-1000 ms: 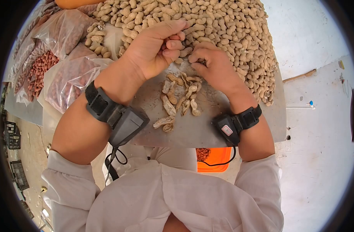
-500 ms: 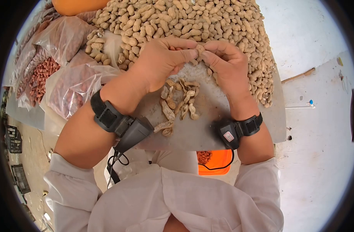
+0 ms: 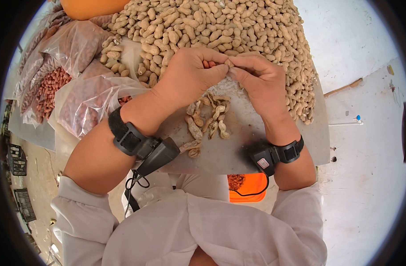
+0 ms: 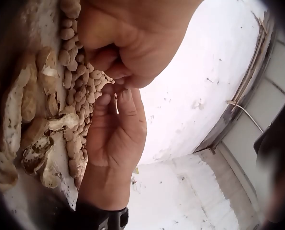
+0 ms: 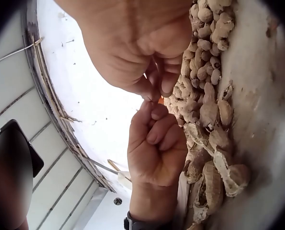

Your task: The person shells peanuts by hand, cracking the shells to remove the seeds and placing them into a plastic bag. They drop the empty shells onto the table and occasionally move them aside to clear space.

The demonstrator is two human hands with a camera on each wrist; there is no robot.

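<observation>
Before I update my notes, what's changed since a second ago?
The left grip has come toward the body to meet the right grip; both now pinch a mostly hidden peanut. Red kernels now show in the left grip. The opened shells lie as before.

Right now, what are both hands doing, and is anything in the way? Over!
Left hand and right hand together, pinching a peanut, mostly hidden. Red kernels in left hand. Opened shells lie apart from both; nothing seems in the way.

Peanut pile (image 3: pixel 238 31) behind shells (image 3: pixel 213 126); bags (image 3: pixel 85 104) left of pile.
</observation>
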